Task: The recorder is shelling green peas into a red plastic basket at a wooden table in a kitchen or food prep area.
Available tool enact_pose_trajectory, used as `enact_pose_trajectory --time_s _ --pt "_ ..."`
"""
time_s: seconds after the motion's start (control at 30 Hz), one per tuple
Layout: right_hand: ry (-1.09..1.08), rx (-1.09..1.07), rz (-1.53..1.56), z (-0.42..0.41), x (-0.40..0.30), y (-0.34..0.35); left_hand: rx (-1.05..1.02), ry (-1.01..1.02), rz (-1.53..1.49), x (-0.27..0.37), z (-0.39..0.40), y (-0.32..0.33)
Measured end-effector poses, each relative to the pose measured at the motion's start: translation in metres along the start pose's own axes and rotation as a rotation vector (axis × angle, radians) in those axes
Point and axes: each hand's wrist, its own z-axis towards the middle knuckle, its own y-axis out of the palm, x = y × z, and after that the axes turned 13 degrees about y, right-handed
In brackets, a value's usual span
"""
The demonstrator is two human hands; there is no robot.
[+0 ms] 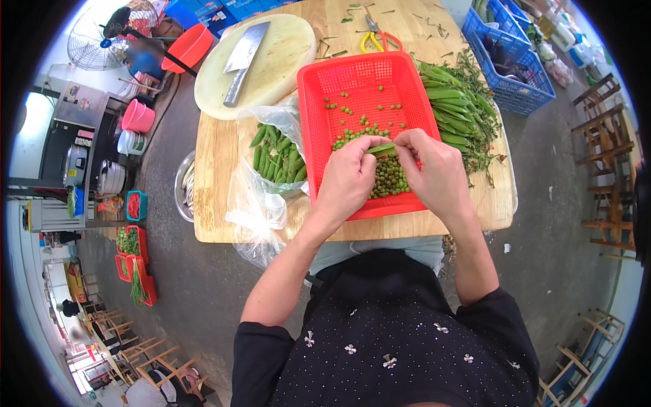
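Observation:
Both hands hold one green pea pod (381, 149) over a red plastic basket (311, 122) with perforated walls. My left hand (351, 170) pinches the pod's left end between thumb and forefinger. At the other end, the fingertips of my right hand (432, 170) grip it. Shelled peas (389, 179) are heaped in the basket's near part, partly hidden by my hands, and several more are scattered across its floor. Left of the basket, a clear plastic bag (269, 198) holds whole pea pods (279, 155). More pods (450, 107) are piled against the basket's right side.
A cleaver (246, 56) lies on a round cutting board (285, 43) at the back left of the wooden table (216, 203). Scissors (376, 38) with yellow and orange handles lie behind the basket. Plant trimmings (485, 127) spread along the right edge. Blue crates (529, 91) stand beyond.

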Motion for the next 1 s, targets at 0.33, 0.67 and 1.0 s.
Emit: enact_pose_trajectory --time_s 0.33,0.67,1.0 --pt "-0.114 0.137 -0.116 0.003 0.006 -0.008 -0.035 -0.061 0.186 0.018 -0.001 -0.001" --pt "0.033 0.436 -0.086 0.046 0.043 -0.056 0.050 0.012 0.154 0.024 -0.004 -0.002" --pt "0.318 0.495 -0.357 0.092 0.113 -0.058 -0.029 0.167 0.370 0.021 -0.003 -0.001"
